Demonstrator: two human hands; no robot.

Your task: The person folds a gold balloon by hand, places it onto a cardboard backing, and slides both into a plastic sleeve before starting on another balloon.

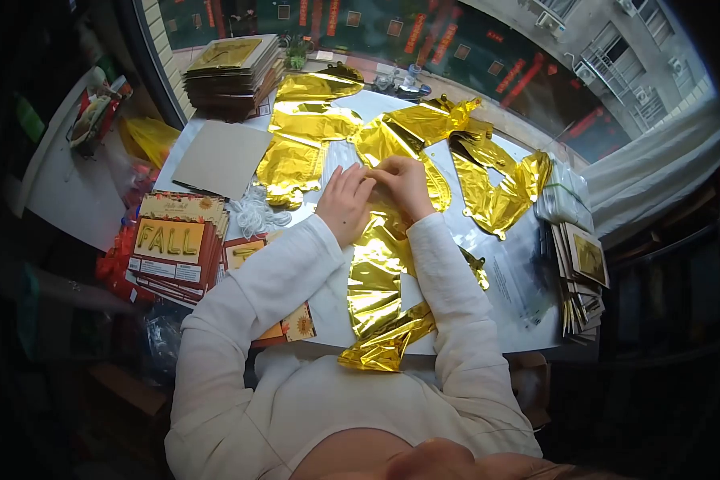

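My left hand [347, 203] and my right hand [406, 186] meet at the middle of the table, fingertips pinched together on a flat gold foil balloon [374, 276]. The exact spot they grip is hidden by the fingers. From under the hands this balloon runs down over the table's front edge towards my chest. More deflated gold foil balloons lie around: one [302, 132] beyond my left hand, another [408, 132] just past my right hand, a third [496, 184] farther right. A loose bundle of white string [258, 210] sits left of my left hand.
Packages marked FALL [170, 240] are stacked at the left edge. Behind them are a grey card sheet [222, 158] and a tall stack of cards [232, 80]. At the right lie clear plastic bags [566, 196] and more cards [582, 264]. A window stands behind the white table [496, 332].
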